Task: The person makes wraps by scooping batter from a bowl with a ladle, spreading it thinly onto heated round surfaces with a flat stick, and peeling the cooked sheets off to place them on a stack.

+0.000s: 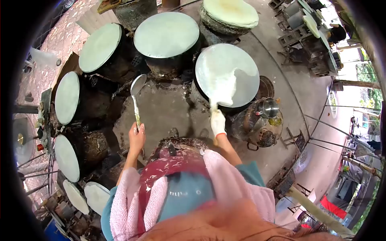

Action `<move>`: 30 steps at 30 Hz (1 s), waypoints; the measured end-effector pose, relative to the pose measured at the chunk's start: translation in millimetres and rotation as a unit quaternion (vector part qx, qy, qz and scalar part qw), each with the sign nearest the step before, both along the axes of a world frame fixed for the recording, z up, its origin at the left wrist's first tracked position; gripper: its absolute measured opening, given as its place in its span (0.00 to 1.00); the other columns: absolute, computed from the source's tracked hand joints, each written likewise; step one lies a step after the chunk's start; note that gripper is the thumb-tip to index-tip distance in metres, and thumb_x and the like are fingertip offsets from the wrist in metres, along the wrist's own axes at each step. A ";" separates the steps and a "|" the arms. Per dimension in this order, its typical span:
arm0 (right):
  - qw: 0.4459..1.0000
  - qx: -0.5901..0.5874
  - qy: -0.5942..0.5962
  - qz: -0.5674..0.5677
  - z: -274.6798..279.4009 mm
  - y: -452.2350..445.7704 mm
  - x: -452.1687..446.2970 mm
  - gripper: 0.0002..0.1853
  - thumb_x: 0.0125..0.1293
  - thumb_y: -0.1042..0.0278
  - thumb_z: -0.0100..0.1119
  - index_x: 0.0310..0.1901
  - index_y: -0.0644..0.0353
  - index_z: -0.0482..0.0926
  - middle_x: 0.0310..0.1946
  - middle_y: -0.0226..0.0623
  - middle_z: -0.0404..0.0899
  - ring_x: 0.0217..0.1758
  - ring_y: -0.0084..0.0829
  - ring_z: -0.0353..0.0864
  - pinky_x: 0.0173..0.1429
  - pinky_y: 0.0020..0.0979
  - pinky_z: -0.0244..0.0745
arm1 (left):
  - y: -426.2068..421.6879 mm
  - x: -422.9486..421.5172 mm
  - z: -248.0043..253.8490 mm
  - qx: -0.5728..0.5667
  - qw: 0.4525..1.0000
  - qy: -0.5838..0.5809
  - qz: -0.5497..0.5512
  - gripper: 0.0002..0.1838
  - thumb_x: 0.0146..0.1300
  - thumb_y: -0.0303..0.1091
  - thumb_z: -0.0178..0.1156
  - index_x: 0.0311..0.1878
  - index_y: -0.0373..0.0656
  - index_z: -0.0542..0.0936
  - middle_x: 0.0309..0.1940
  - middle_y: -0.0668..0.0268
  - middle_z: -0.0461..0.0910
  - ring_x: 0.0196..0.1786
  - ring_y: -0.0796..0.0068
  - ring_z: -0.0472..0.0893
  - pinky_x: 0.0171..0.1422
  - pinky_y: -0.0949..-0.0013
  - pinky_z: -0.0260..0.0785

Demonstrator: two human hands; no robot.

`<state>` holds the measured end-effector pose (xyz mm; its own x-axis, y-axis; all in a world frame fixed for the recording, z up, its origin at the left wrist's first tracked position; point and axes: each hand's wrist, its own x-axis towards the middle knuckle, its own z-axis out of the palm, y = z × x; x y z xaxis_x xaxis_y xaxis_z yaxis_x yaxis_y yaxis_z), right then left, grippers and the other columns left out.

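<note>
My left hand (137,138) is closed around the handle of a ladle (136,105), whose round bowl points away from me over the floor. In a white glove, my right hand (218,122) grips a batter-coated spreader (224,99); its exact shape is hard to make out under the white batter. The spreader's end is at the near edge of a round griddle (246,89). Wet white batter (217,70) covers the griddle's left and upper part, with a curved edge toward the greyer right side.
More round griddles with pale sheets, such as the middle one (166,35) and the left one (67,98), stand in an arc around me. At the right, a metal pot (268,107) sits on a cluttered stand. Another person (337,33) is at the far right.
</note>
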<state>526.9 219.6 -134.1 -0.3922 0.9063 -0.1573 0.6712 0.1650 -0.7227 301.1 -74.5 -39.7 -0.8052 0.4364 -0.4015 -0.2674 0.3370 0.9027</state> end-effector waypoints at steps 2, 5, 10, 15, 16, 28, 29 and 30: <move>0.998 0.026 -0.065 -0.008 -31.2 11.1 19.9 0.18 0.69 0.53 0.49 0.37 0.64 0.75 0.33 0.58 0.79 0.40 0.58 0.77 0.43 0.49 0.71 | 11.4 9.8 9.6 0.000 1.000 -0.012 0.007 0.07 0.70 0.32 0.53 0.34 0.42 0.71 0.18 0.78 0.64 0.19 0.89 0.62 0.20 0.79 0.53; 0.988 0.004 -0.126 -0.089 15.3 52.1 51.7 0.21 0.70 0.49 0.48 0.37 0.64 0.75 0.35 0.58 0.79 0.41 0.59 0.78 0.43 0.49 0.72 | 30.6 29.3 24.5 0.007 0.999 -0.037 0.006 0.07 0.70 0.32 0.53 0.34 0.43 0.70 0.18 0.78 0.63 0.18 0.89 0.62 0.19 0.79 0.52; 0.979 -0.160 0.075 -0.104 16.6 99.0 71.6 0.26 0.72 0.47 0.45 0.34 0.66 0.76 0.22 0.47 0.76 0.27 0.39 0.76 0.34 0.39 0.70 | 64.3 73.3 26.1 0.005 1.000 -0.022 0.005 0.09 0.70 0.33 0.53 0.33 0.45 0.68 0.17 0.78 0.63 0.15 0.88 0.61 0.17 0.80 0.51; 0.979 -0.008 -0.184 0.085 15.8 84.4 118.7 0.15 0.68 0.54 0.46 0.41 0.57 0.75 0.33 0.58 0.80 0.41 0.59 0.79 0.45 0.53 0.73 | 95.1 126.0 46.1 -0.028 0.999 -0.022 0.021 0.10 0.71 0.33 0.53 0.32 0.45 0.67 0.17 0.78 0.63 0.15 0.88 0.61 0.17 0.80 0.51; 0.980 -0.002 -0.190 0.058 19.8 102.5 129.6 0.15 0.68 0.54 0.46 0.41 0.57 0.75 0.32 0.57 0.80 0.40 0.59 0.79 0.44 0.54 0.73 | 98.6 133.0 47.6 -0.029 0.999 -0.020 0.027 0.10 0.71 0.33 0.53 0.32 0.45 0.68 0.17 0.78 0.63 0.15 0.88 0.61 0.17 0.80 0.51; 0.974 -0.059 -0.189 0.107 8.5 149.6 176.8 0.28 0.69 0.45 0.41 0.61 0.57 0.69 0.34 0.59 0.80 0.39 0.59 0.80 0.44 0.54 0.74 | 129.0 168.1 58.0 -0.046 0.999 -0.011 0.015 0.08 0.71 0.32 0.52 0.34 0.45 0.68 0.16 0.78 0.62 0.14 0.88 0.60 0.16 0.80 0.52; 0.981 -0.022 -0.181 0.069 4.8 167.4 176.9 0.27 0.70 0.47 0.39 0.64 0.55 0.66 0.33 0.61 0.80 0.39 0.59 0.80 0.43 0.54 0.74 | 129.5 169.8 60.1 -0.047 0.999 -0.012 0.015 0.08 0.71 0.32 0.52 0.34 0.45 0.68 0.16 0.78 0.62 0.14 0.88 0.60 0.16 0.80 0.52; 0.981 -0.014 -0.182 0.066 20.9 189.8 167.4 0.27 0.72 0.49 0.36 0.66 0.54 0.63 0.33 0.62 0.79 0.38 0.59 0.80 0.42 0.54 0.74 | 128.3 171.9 60.1 -0.047 0.999 -0.013 0.015 0.08 0.71 0.32 0.52 0.34 0.45 0.69 0.16 0.78 0.62 0.14 0.88 0.60 0.16 0.80 0.52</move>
